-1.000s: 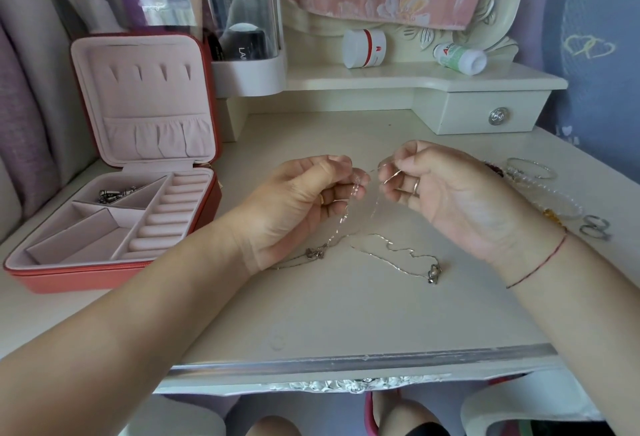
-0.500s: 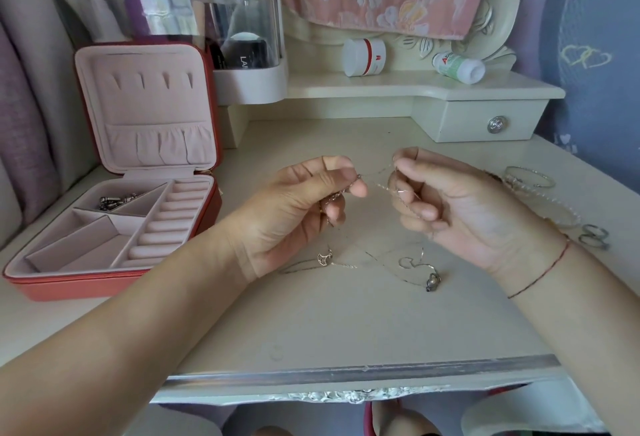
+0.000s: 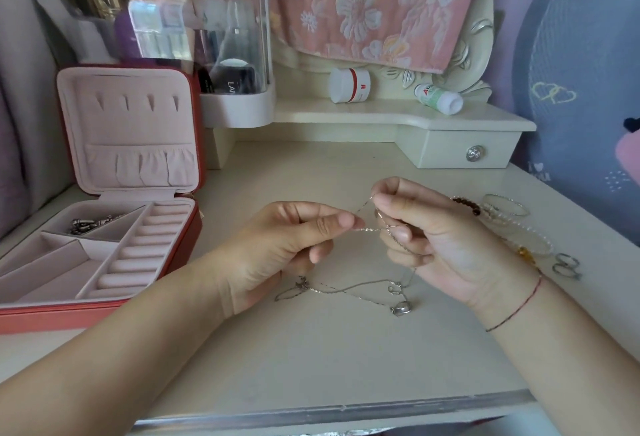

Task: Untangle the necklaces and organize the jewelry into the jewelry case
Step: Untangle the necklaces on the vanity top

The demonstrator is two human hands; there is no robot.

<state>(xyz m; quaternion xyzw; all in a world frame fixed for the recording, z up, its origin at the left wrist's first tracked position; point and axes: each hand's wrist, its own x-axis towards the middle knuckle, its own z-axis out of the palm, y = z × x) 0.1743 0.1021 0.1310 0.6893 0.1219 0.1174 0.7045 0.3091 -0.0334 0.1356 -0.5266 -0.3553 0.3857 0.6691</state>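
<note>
Head cam looks down at 2 hands working just over the cream worktop (image 3: 329,366). Left hand (image 3: 277,248) pinches a strand of the thin silver necklace chains (image 3: 370,229) between thumb and forefinger, while right hand (image 3: 433,245) has its fingers curled round the same tangle, a bit higher up. The rest of the chains, pendants included, lies on the worktop right below. The open red jewelry case with pink lining (image 3: 104,311) sits at the left, with small silver pieces (image 3: 90,224) in its back-left compartment. Beaded bracelets (image 3: 467,205) and 2 silver rings (image 3: 566,266) lie near the right wrist.
</note>
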